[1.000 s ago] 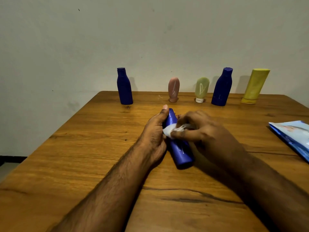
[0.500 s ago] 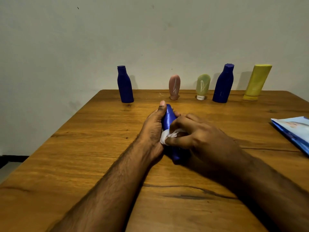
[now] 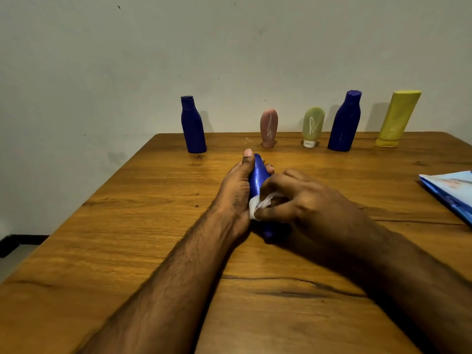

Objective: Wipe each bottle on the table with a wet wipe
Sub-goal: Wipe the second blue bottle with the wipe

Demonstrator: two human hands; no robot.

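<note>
Left hand [image 3: 236, 192] grips the blue bottle [image 3: 258, 178] low over the surface [image 3: 127, 238], steadying it; right hand [image 3: 301, 200] pinches the wet wipe [image 3: 256, 206] against its side. Five bottles stand behind, apparently awaiting wiping.

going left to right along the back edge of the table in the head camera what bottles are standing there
dark blue bottle → pink tube → green tube → second dark blue bottle → yellow tube.
</note>
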